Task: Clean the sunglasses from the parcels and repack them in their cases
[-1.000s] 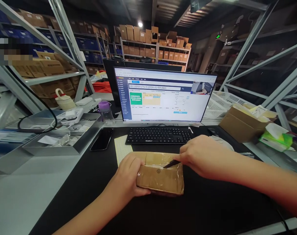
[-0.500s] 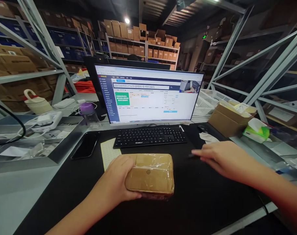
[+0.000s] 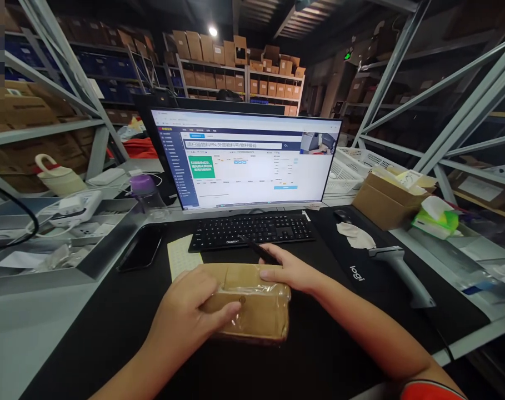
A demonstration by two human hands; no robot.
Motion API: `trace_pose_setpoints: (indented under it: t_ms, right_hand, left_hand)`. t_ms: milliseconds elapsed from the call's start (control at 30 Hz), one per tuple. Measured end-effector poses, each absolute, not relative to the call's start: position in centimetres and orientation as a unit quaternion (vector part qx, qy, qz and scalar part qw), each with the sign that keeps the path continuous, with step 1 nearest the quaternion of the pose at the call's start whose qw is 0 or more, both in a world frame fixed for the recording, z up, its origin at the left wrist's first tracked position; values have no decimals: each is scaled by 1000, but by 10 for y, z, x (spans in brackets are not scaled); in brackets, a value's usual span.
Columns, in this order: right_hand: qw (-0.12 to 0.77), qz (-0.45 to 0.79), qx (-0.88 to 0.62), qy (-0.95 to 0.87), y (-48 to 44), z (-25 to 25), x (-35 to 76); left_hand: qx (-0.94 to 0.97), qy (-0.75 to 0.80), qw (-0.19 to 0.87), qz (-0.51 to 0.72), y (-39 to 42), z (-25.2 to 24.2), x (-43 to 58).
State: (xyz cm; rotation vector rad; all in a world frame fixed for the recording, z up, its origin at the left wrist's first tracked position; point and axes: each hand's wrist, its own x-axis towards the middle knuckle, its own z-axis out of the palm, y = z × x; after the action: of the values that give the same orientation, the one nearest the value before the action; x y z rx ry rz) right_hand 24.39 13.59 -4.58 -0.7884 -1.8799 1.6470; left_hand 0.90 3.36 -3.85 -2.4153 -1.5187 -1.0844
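Note:
A brown cardboard parcel wrapped in clear tape lies on the black desk mat in front of me. My left hand grips its left end, with fingers curled over the top. My right hand rests at the parcel's far right corner and is closed around a thin black tool whose tip points up and to the left, toward the keyboard.
A monitor stands behind the keyboard. A phone and a metal tray lie at left. At right are a grey barcode scanner, a mouse, an open carton and white baskets. Shelving surrounds the desk.
My right hand swung out to the right over the mat, then came back to the parcel's far edge with the black tool. My left hand shifted further over the parcel's top.

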Motion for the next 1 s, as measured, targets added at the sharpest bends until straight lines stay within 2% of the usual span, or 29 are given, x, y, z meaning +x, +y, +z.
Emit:
trace_pose_setpoints:
  t_ms: [233,367,533,700,800,933,1000]
  right_hand:
    - [268,603,-274,-700,122,-42,250]
    - [327,569,-335,-676,118,-53,242]
    - [415,488,-419,-644,126,-80,231]
    - [470,390,-417,-673,134,-83,276]
    - [466,270,-353,-765,126,-84,325]
    - [364,-80,-174,-911,103,-88,362]
    - [328,-154,-154,-919,92,-89,362]
  left_hand:
    - [-792,-435,137,-406,11,-53,1]
    - [-799,-464,176,-340,18,-44,3]
    - [-814,-503,175,-232,32,-27,40]
    - [-818,-510,136,-229,30,-29,73]
    - [-818,-512,106,-240,30,-32,71]
    - [-825,-508,67,-238,32,-32,63]
    - [-824,-510,65,-238,33,-33,62]
